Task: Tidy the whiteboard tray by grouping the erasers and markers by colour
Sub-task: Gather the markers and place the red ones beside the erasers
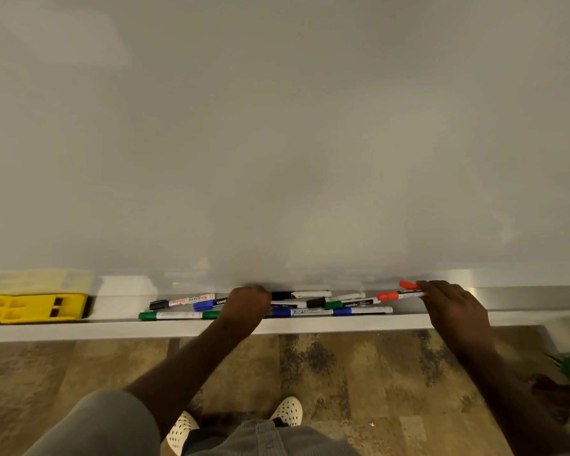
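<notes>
The whiteboard (277, 126) fills the view from 9 through 12 to 3 o'clock. Its tray (310, 325) runs across below centre. At 9 o'clock on the tray lie 2 yellow erasers (33, 307), with a white eraser (122, 302) just beside them. Both forearms reach up from 6 o'clock. The left hand (246, 306) is curled into a fist among the mixed markers (313, 304); what it grips cannot be told. At 4 o'clock the right hand (451, 307), palm down, pinches 2 red markers (397, 295) at the tray's back edge.
</notes>
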A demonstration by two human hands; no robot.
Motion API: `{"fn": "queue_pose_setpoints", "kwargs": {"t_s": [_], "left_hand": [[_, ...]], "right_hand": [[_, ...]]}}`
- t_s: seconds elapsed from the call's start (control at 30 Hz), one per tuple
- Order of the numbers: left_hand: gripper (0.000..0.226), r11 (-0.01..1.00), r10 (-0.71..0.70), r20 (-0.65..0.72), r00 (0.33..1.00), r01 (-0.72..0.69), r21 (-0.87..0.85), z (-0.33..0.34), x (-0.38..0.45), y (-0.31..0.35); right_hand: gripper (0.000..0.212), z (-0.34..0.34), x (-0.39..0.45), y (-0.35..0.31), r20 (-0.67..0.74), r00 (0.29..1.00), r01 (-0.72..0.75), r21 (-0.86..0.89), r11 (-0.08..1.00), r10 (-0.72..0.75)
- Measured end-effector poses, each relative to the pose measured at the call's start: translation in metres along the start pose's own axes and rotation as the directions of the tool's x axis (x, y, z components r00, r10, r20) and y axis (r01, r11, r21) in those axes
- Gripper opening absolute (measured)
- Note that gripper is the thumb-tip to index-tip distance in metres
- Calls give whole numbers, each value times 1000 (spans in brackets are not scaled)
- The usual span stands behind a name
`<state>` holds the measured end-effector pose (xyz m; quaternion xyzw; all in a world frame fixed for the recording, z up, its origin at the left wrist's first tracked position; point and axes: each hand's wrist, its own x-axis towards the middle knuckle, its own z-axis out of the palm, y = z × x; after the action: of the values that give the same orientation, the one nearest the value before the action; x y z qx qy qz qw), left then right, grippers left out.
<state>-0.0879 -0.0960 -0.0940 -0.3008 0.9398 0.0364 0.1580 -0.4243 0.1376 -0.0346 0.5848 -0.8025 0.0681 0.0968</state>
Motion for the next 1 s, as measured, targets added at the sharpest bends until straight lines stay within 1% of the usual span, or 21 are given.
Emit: {"fn": "queue_pose_setpoints", "kwargs": {"t_s": [0.13, 0.27, 0.33, 0.4, 0.43, 0.5, 0.57, 0.7, 0.77, 0.83, 0.93, 1.0], "left_hand": [[19, 1000, -7, -62, 998, 8, 13, 1, -14, -12], [19, 996, -58, -158, 986, 47, -73, 1, -42, -33], [13, 991, -86, -205, 975, 63, -116, -2, -61, -47], [13, 981, -131, -228, 965, 92, -174, -3, -79, -64], [14, 974, -156, -244, 957, 108, -199, -3, -88, -74], [11, 962, -215, -280, 936, 153, -225, -3, -107, -98], [10, 941, -294, -280, 914, 225, -253, -1, -128, -123], [11, 892, -422, -266, 867, 344, -294, 11, -163, -180], [14, 891, -435, -253, 864, 375, -255, 21, -177, -208], [16, 897, -430, -218, 876, 390, -207, 29, -188, -230], [18, 903, -420, -190, 887, 388, -187, 39, -197, -257], [19, 912, -403, -156, 902, 381, -153, 46, -201, -269]], "right_hand": [[37, -4, 9, -20, -46, 996, 78, 18, 997, -78], [36, -9, 22, -52, -65, 992, 112, 53, 992, -109], [30, -9, 27, -70, -81, 990, 124, 70, 990, -118], [26, -7, 32, -88, -104, 986, 139, 88, 986, -129], [26, -5, 34, -97, -108, 985, 148, 96, 984, -138], [35, -2, 39, -117, -116, 979, 181, 99, 979, -169], [44, 0, 42, -137, -124, 972, 210, 89, 974, -199], [41, 0, 48, -187, -154, 966, 224, 93, 970, -208], [40, -4, 51, -215, -153, 963, 237, 95, 967, -221], [39, -7, 53, -242, -140, 957, 267, 95, 959, -252], [32, -9, 56, -278, -111, 956, 283, 104, 953, -272], [34, -8, 57, -299, -104, 954, 293, 115, 949, -281]]}}
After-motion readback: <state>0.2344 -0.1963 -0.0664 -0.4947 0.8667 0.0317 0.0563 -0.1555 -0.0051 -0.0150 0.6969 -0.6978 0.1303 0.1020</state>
